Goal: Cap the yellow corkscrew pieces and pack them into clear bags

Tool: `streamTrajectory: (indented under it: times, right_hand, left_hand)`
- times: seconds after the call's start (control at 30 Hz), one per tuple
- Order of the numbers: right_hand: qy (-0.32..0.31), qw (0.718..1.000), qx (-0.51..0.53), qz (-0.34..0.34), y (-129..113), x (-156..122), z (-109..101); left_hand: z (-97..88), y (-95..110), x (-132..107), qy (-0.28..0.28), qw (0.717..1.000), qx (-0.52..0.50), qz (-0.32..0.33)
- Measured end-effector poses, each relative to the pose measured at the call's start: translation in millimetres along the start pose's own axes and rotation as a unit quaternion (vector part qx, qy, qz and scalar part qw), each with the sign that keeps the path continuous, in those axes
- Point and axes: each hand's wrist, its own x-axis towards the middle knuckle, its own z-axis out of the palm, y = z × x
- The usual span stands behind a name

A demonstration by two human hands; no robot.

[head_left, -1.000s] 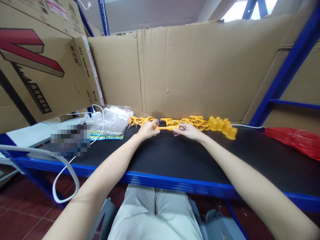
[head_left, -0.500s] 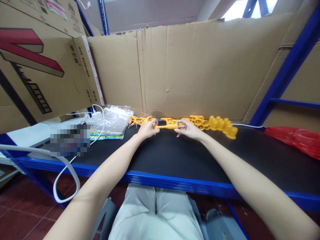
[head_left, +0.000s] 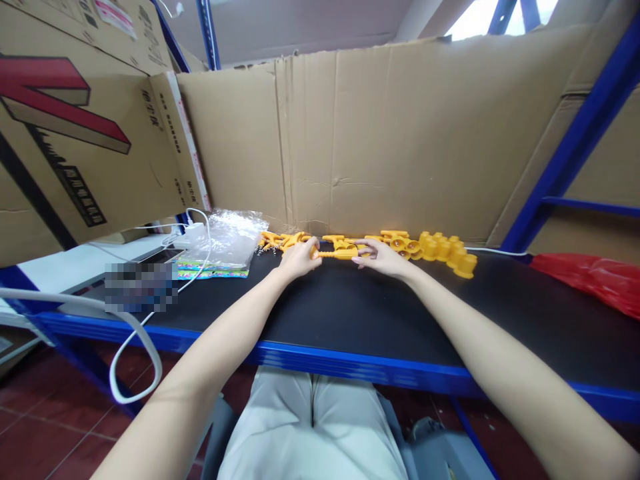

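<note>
A yellow plastic rod [head_left: 330,254] lies level between my hands, with a thin ridged shaft on its left and a thicker, ribbed grip on its right. My left hand [head_left: 299,259] is closed around its left end, partly covering a yellow piece there. At the right end, my right hand [head_left: 383,258] has its thumb and fingers curved around the grip's tip. Behind my hands are several yellow plastic parts [head_left: 334,239]. Right of my right hand are yellow cups on their sides [head_left: 400,244] and a row of upside-down yellow cups [head_left: 443,248].
A black-topped bench [head_left: 340,313] has a blue front rail [head_left: 360,364]. Clear plastic bags [head_left: 230,233] and a white cable [head_left: 133,320] lie left; a red bag [head_left: 590,273] lies right. A cardboard sheet [head_left: 400,140] stands behind, a large carton [head_left: 85,133] upper left.
My left hand has turned slightly, so the wider yellow end beside its fingers is now more covered. The rod sits a little lower on its left side; my right hand has barely moved.
</note>
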Motion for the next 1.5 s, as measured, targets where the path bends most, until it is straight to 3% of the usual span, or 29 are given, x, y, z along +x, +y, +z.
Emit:
streamTrajectory:
  times: [0.33, 0.53, 0.7, 0.97, 1.5]
  right_hand:
    - [0.033, 0.999, 0.027, 0.003, 2, 2, 2]
    - [0.013, 0.998, 0.056, 0.031, -2, 0, 1]
    - [-0.032, 0.994, 0.105, 0.006, 7, 3, -2]
    - [-0.034, 0.995, 0.095, 0.02, 0, -1, 0]
    - [-0.004, 0.974, 0.154, 0.164, -9, -1, 6]
  left_hand:
    - [-2.9, 4, -1, 0.008, 1.0, -0.01, -0.004]
    - [-3.3, 5, -1, 0.012, 1.0, -0.004, -0.007]
    - [-2.4, 4, 0, 0.015, 1.0, -0.004, -0.011]
    - [-4.0, 8, -2, 0.019, 1.0, -0.02, 0.015]
    - [-6.0, 16, -3, 0.033, 0.999, -0.01, 0.03]
